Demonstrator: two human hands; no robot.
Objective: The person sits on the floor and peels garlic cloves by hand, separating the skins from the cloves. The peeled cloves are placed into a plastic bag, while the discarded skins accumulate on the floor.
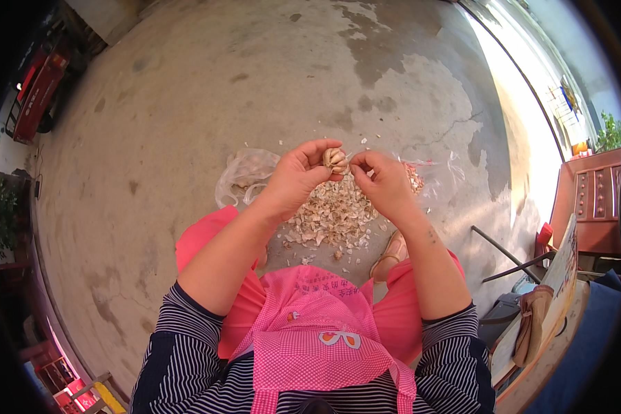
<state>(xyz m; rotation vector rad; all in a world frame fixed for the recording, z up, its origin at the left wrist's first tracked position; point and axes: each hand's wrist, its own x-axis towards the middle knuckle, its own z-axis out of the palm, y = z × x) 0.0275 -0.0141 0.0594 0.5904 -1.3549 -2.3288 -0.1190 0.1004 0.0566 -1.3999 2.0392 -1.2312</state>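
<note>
A garlic bulb [335,160], its cloves showing, is held between the thumb and fingers of my left hand [302,178]. Just right of the bulb is my right hand [383,181], thumb and forefinger pinched close together; whether something small is between them cannot be made out. Below both hands a pile of papery garlic skins [331,212] lies on the concrete floor. To its left rests a translucent plastic bag [248,165] with contents partly visible. Behind my right hand, another clear plastic bag [440,178] lies beside reddish-white pieces [414,177], partly hidden by the hand.
A pink checked apron [315,357] covers my lap. My sandalled foot [392,253] stands right of the skins. At the right are a board [538,305] with a brown cloth [533,323] and metal legs [507,253]. A red vehicle [41,95] stands far left.
</note>
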